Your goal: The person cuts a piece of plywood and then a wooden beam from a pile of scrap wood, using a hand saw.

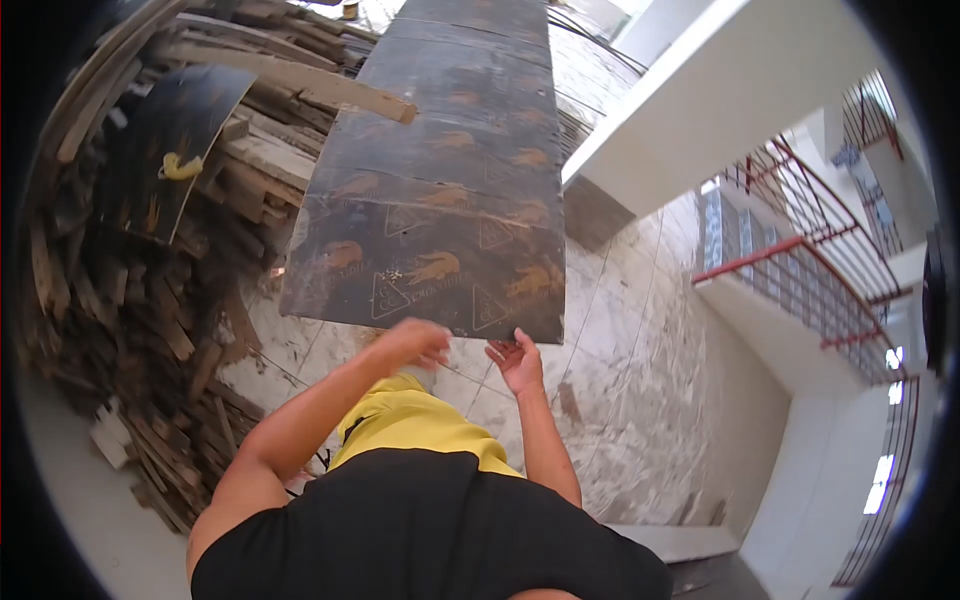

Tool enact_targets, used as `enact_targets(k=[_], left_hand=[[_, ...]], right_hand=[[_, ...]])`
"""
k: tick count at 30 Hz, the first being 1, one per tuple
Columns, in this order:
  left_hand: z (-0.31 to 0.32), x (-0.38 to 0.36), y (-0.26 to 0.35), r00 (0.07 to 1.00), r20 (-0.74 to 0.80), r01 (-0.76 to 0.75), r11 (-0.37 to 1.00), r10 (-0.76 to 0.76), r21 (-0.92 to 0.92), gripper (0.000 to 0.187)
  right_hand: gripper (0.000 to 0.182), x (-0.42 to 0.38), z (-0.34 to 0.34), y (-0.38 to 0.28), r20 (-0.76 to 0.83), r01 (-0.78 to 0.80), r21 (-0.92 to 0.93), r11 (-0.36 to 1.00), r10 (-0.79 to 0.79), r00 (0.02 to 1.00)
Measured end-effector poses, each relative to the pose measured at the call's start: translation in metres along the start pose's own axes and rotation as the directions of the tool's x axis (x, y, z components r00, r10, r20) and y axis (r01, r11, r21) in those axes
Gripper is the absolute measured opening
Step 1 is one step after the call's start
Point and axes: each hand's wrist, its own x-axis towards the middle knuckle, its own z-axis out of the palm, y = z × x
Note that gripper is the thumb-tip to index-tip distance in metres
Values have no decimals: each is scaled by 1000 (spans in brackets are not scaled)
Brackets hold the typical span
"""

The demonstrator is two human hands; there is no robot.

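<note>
A long dark panel (pixel 430 230) with orange printed logos stretches away from me, its near edge just in front of my body. My left hand (pixel 415 343) is at that near edge, left of centre; its fingers are smeared by motion, and whether it touches the panel is unclear. At the near right corner is my right hand (pixel 517 362), palm up, its fingers apart and their tips against the edge from below. A wooden beam (pixel 370 97) reaches over the panel's left side.
Piled wooden boards (pixel 190 330) fill the left side, with a curved dark sheet (pixel 165 150) and a yellow object (pixel 181 167) on them. Dusty floor tiles (pixel 640 350) lie to the right, beside a pale wall (pixel 660 100) and a staircase with red railings (pixel 770 255).
</note>
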Motion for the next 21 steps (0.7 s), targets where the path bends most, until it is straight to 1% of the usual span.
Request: enact_targets(k=[1,2,3,4,5,6,7,8,10,11,12,13,14,15,16,17,18,19,20,21], left_hand=[[12,26,-20,992,-15,121,972,-126,-201,46],[25,48,-35,967,16,239,894,-252,-380,54],[37,61,-41,957,-17,226,777,-291,-588,57],[48,73,-42,939,-34,198,619,-342,-760,60],[60,86,-39,945,-3,213,621,-327,-754,60],[73,94,-39,940,-119,88,566,-320,-820,56],[87,100,-46,911,-232,-37,493,-341,-869,53],[92,111,-54,911,-216,-24,479,-350,-877,53],[87,125,-72,889,-238,-70,397,-391,-915,40],[96,118,-76,882,-248,-78,395,-400,-915,40],[101,116,-68,855,-317,-115,447,-411,-887,37],[102,119,-55,822,-392,-156,497,-413,-853,35],[104,117,-48,814,-416,-182,501,-406,-846,35],[111,113,-45,777,-445,-203,492,-445,-847,37],[115,114,-42,742,-474,-230,483,-475,-845,39],[115,117,-50,752,-498,-258,502,-433,-825,42],[119,114,-49,744,-511,-270,507,-430,-819,42],[128,110,-43,698,-572,-397,433,-430,-809,45],[136,112,-40,648,-629,-524,348,-431,-778,48],[146,118,-52,647,-629,-537,328,-431,-777,48]], right_hand=[[13,6,-12,-6,35,-14,-28,1000,15,999],[12,17,-34,-7,124,-40,-71,997,49,991],[9,14,-34,-12,90,-61,-142,988,75,993],[9,23,-55,-7,151,-1,-233,973,37,988],[18,32,-78,-10,266,9,-329,944,84,960],[36,14,-43,-23,146,5,-481,877,75,986],[49,22,-63,-25,200,-3,-604,797,156,967],[50,23,-70,-35,286,85,-756,649,211,935],[46,16,-76,-60,361,238,-878,414,249,899],[46,14,-97,-69,364,234,-876,422,261,894],[45,32,-137,-85,220,165,-968,190,322,921],[45,57,-158,-109,75,100,-993,-57,337,939],[44,66,-166,-132,86,62,-994,93,278,957],[42,68,-179,-157,76,20,-969,246,220,972],[39,81,-188,-183,19,-37,-952,303,181,983],[36,86,-175,-213,-72,-126,-901,415,144,987],[35,100,-178,-238,17,-28,-901,433,100,995],[34,116,-178,-262,70,32,-903,428,73,995],[34,132,-162,-284,130,101,-912,397,48,990],[33,138,-152,-308,179,157,-922,354,31,983]])
